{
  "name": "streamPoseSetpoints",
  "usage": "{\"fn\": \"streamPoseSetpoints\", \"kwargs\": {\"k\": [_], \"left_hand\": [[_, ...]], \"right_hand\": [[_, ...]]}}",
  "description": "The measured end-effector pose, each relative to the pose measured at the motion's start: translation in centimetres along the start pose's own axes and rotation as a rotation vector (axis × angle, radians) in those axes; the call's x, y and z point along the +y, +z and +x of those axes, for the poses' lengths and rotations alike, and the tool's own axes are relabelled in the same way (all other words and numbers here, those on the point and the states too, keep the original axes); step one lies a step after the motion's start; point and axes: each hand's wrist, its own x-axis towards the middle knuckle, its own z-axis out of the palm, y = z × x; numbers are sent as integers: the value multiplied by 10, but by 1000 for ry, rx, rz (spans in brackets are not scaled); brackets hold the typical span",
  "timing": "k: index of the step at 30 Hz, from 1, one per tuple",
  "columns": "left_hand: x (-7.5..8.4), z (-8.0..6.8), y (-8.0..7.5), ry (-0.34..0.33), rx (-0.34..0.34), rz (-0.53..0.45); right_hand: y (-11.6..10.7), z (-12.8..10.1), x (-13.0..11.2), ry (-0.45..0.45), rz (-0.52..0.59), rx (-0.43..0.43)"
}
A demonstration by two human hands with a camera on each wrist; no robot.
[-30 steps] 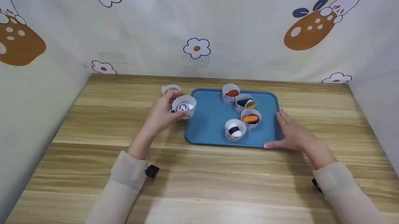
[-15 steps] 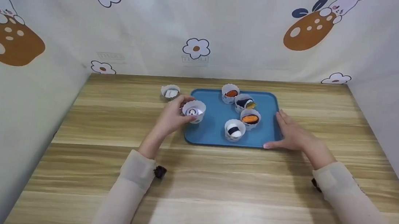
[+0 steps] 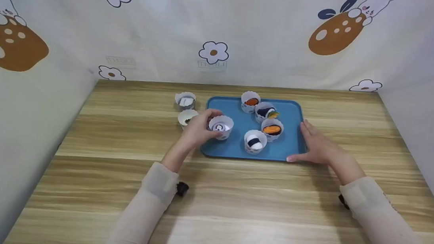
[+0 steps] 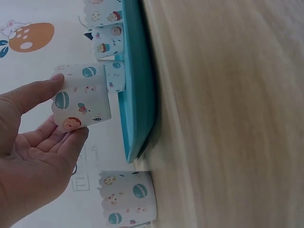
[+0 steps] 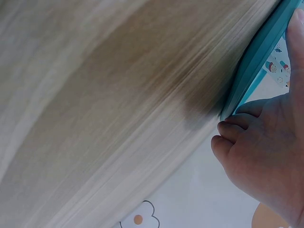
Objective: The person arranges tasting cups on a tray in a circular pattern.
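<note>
My left hand grips a white patterned paper cup with a dark and white piece inside, held over the left part of the blue tray. In the left wrist view thumb and fingers pinch that cup just above the tray rim. My right hand rests flat against the tray's right edge, fingers straight; the right wrist view shows its fingers on the tray rim. Several filled cups stand on the tray, among them one with an orange piece and one with a white and dark piece.
Two more paper cups stand on the wooden table just left of the tray. Patterned fabric walls close in the back and both sides.
My left hand has carried the cup rightward from beside the tray to over its left part, uncovering a second cup on the table. The right hand has stayed put.
</note>
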Motion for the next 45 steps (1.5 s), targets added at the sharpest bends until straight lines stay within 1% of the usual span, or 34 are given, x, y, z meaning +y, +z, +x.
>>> {"fn": "streamPoseSetpoints", "kwargs": {"k": [5, 12, 16, 25, 36, 45], "left_hand": [[-2, 3, 8, 38, -20, -5], [-1, 5, 16, 31, -38, 52], [-3, 7, 19, 45, -48, 72], [-4, 8, 22, 64, -77, 89], [0, 8, 25, 40, -117, 93], [0, 9, 28, 43, -123, 116]], "right_hand": [[0, 0, 0, 14, 3, -8], [0, 1, -1, 4, 4, -2], [0, 0, -2, -2, 10, 3], [0, 0, -2, -1, -8, 5], [1, -1, -1, 5, -3, 6], [1, -1, 1, 2, 3, 7]]}}
